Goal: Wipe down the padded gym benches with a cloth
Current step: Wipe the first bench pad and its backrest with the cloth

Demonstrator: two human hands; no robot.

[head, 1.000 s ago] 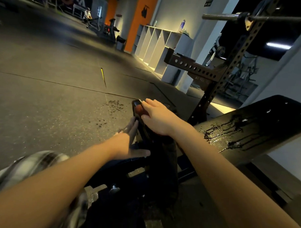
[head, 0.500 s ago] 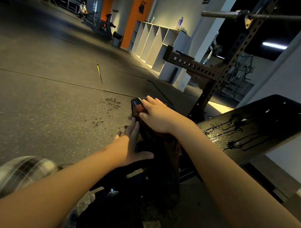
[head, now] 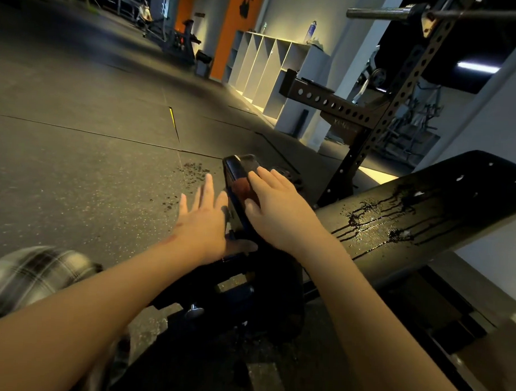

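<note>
- Right hand [head: 279, 216] lies flat, fingers pretty much straight, pressing the reddish cloth [head: 240, 190] onto the small seat pad [head: 237, 166]. It's the same pose as a second ago and has barely shifted.
- Left hand [head: 203, 222] is the one that changed. It's open with nothing in it, and the fingers are fanned wider and stick up more than before, just beside the pad's left edge. The thumb reaches in under the pad's side.
- The cloth is mostly hidden under the right palm. Only a rust-coloured patch shows ahead of the knuckles, near the far end of the seat pad.
- The big backrest pad [head: 443, 201] slopes up to the right, and the wet streaks [head: 367, 219] running down it look unchanged.
- A plaid sleeve [head: 28, 275] is bunched at lower left.
- Dark specks [head: 193, 171] dot the rubber floor [head: 76, 174] beyond the left fingertips.
- Further back there's a perforated rack upright [head: 379, 126] with a barbell [head: 374, 13] on top, and white cubby shelves [head: 267, 67] along the wall.
</note>
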